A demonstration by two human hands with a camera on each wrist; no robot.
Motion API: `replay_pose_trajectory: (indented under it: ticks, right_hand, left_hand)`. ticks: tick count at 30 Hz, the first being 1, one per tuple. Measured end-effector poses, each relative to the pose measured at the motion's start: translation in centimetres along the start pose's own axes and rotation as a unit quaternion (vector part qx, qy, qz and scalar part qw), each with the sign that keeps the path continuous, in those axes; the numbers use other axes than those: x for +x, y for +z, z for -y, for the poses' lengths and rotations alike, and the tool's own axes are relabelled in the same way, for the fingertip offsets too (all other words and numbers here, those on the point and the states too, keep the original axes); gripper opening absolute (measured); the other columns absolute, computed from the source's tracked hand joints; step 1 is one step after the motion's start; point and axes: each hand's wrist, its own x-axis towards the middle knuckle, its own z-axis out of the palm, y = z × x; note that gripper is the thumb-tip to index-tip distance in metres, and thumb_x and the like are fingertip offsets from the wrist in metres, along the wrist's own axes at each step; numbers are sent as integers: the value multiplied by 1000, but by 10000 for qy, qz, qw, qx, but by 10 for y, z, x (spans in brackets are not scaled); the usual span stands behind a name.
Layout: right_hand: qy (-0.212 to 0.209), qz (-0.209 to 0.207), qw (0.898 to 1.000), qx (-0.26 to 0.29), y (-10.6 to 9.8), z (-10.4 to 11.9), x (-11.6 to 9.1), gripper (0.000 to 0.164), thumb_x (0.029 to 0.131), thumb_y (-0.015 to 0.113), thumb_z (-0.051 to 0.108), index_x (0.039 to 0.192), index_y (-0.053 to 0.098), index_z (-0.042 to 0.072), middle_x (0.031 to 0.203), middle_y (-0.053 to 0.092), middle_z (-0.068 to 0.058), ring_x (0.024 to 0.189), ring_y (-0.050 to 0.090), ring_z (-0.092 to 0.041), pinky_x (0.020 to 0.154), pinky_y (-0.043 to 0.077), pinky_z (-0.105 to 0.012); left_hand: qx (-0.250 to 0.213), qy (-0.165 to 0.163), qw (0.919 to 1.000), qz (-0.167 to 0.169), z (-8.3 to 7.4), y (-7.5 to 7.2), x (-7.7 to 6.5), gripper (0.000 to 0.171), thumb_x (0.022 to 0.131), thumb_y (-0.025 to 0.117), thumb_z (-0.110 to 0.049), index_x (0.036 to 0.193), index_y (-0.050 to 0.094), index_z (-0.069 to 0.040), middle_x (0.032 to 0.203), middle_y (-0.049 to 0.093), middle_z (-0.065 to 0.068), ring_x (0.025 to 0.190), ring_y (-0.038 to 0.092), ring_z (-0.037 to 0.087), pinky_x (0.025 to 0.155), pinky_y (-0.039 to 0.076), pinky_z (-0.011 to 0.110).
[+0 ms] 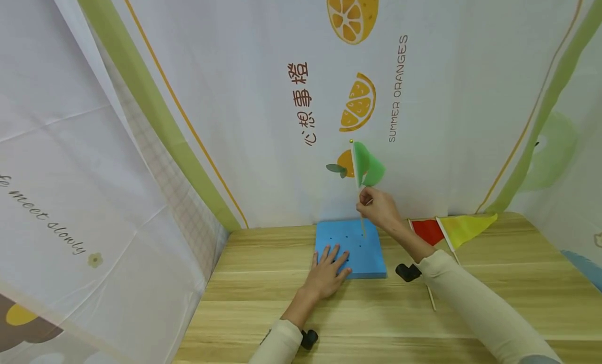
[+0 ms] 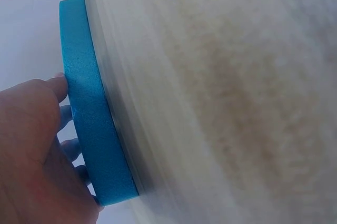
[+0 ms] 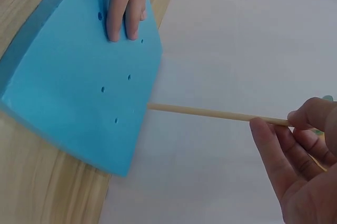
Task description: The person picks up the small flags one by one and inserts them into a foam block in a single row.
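- White cloth [image 1: 263, 160] behind the table, printed with oranges and the words "SUMMER ORANGES".
- Below, a wooden table [image 1: 263, 280] with a pale, streaky grain.
- On the right arm, a long cream right sleeve [image 1: 475, 301], slanting across the table; on the other arm, a cream left sleeve [image 1: 277, 343], partly in view.
- Flat on the table near its back edge, a blue block [image 1: 367, 262] with small dark holes.
- On the table to the right, a yellow flag [image 1: 465, 228] on a stick, partly hidden behind the right arm.
- Resting on the block's near left part, the left hand [image 1: 329, 272], palm down, fingers spread apart.
- Above the block's far right part, the right hand [image 1: 378, 206], thumb and fingers pinched on a thin stick [image 3: 200, 111].
- At the top of that stick, a green flag [image 1: 371, 168], held nearly upright; lower tip by the block's far right hole, cannot tell whether inside.
- Just beside the yellow one, a red flag [image 1: 426, 231].
- Near the block's right side, a small black piece [image 1: 407, 272].
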Motion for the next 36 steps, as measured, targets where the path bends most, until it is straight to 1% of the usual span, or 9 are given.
replay_pose_trajectory:
  ticks: [8, 15, 17, 23, 30, 36]
  right_hand:
    - [-45, -93, 9999, 16, 9, 7, 6, 8, 99, 70, 11, 99, 65, 5, 98, 77, -17, 84, 79, -28, 70, 65, -37]
    - [-218, -107, 9997, 75, 18, 16, 11, 7, 99, 71, 11, 98, 66, 6, 100, 77, -16, 90, 78, -30, 72, 63, -38]
    - [-255, -124, 9996, 72, 21, 19, 13, 7, 98, 71, 11, 97, 65, 6, 100, 76, -16, 91, 78, -31, 73, 63, -39]
    - [-372, -142, 9992, 72, 31, 25, 18, 7, 98, 70, 9, 96, 65, 6, 98, 75, -15, 93, 77, -32, 74, 62, -41]
    - [-350, -91, 9993, 72, 40, 31, 20, 6, 99, 70, 9, 97, 66, 6, 99, 77, -16, 92, 77, -31, 76, 62, -43]
    - [-407, -112, 9991, 100, 47, 36, 23, 6, 98, 71, 8, 97, 66, 5, 99, 78, -16, 91, 78, -31, 75, 63, -42]
  left_hand:
    - [-36, -15, 10000, -10, -2, -1, -1, 60, 114, 42, -51, 168, 39, -25, 179, 24, 8, 167, 17, 37, 132, 14, 68]
    - [-18, 11, 9999, -118, -8, -9, -4, 59, 113, 46, -49, 166, 43, -22, 176, 30, 11, 165, 23, 39, 130, 20, 68]
    - [-5, -10, 10000, -83, -8, -10, -4, 59, 114, 46, -49, 166, 43, -22, 177, 29, 10, 165, 22, 38, 130, 20, 67]
    - [36, 25, 9999, -99, -7, -9, -3, 58, 113, 47, -48, 165, 44, -21, 176, 31, 12, 164, 24, 40, 129, 21, 69]
    - [36, -82, 10000, -35, -5, -7, -2, 59, 113, 45, -50, 166, 42, -24, 177, 29, 9, 165, 22, 36, 131, 20, 66]
    - [7, -68, 10000, -19, -5, -7, -3, 59, 113, 45, -50, 166, 42, -24, 177, 28, 8, 166, 22, 35, 131, 20, 65]
